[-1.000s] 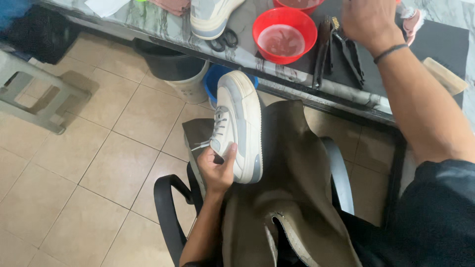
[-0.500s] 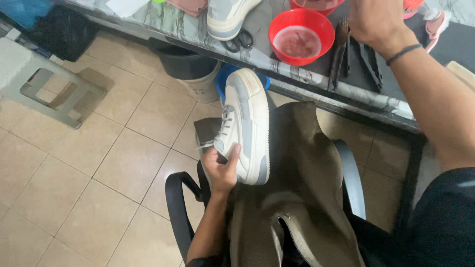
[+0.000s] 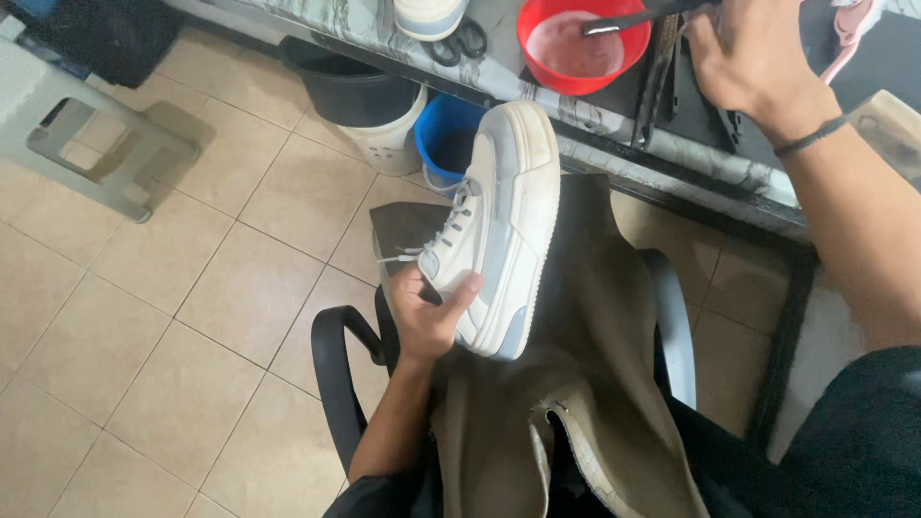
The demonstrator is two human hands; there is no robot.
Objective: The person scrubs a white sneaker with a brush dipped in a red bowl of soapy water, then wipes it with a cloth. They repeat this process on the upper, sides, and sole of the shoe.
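The left hand (image 3: 425,321) is still clenching its fingers (image 3: 460,288) around the heel of the white sneaker (image 3: 499,230), which is lying on its side on the olive cloth (image 3: 595,317) over the lap. The right hand (image 3: 748,62) is now gripping a brush (image 3: 638,16), dipping its tip over the red bowl (image 3: 576,43) on the counter (image 3: 614,144), where earlier it was only reaching.

A: Which item rests on the lap?
B: A white sneaker (image 3: 499,225) with pale blue panels, tipped on its side, sole facing right, laces loose, toe toward the table.
A: And the dark brush (image 3: 638,16)?
B: Its tip is over the red bowl (image 3: 576,48).
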